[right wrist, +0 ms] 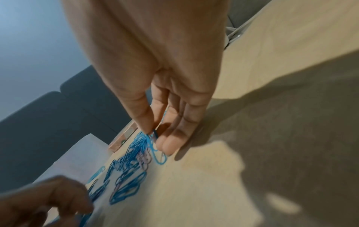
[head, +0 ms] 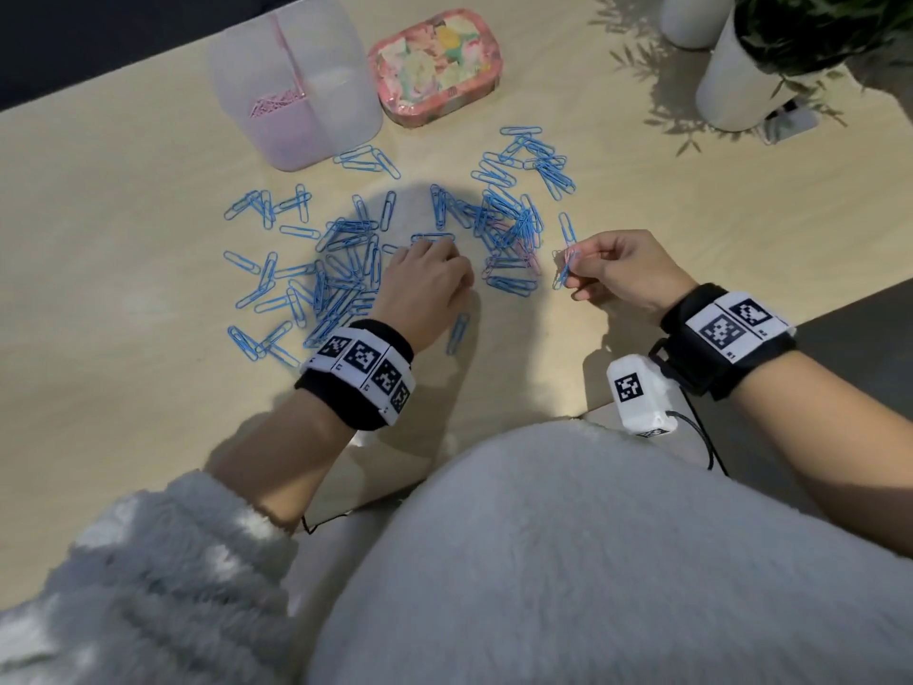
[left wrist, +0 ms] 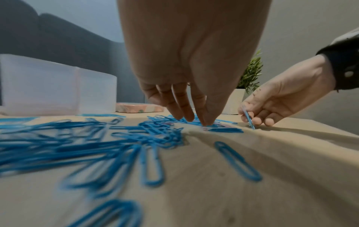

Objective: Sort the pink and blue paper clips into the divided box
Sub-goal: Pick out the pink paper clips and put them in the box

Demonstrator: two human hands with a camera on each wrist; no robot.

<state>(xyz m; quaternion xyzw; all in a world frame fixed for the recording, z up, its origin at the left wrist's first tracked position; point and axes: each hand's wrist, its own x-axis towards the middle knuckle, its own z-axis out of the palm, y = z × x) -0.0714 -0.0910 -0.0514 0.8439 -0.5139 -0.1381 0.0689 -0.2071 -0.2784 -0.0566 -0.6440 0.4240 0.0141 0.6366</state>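
Blue paper clips point(head: 341, 279) lie scattered over the pale table, and a few pink clips point(head: 529, 260) are mixed into the right cluster. The translucent divided box point(head: 296, 121) stands at the back; its left compartment holds pink clips point(head: 272, 105). My left hand point(head: 439, 249) reaches down into the pile, its fingertips point(left wrist: 205, 122) touching clips on the table. My right hand point(head: 575, 262) pinches a blue clip point(head: 564, 271) between thumb and forefinger just above the table, right of the pile; the same blue clip point(left wrist: 249, 119) hangs tip-down in the left wrist view.
A flowered pink tin point(head: 437, 66) sits right of the box. White plant pots point(head: 741, 86) stand at the back right. The table's front edge point(head: 770, 316) runs close under my right wrist, where a white device point(head: 640, 393) hangs.
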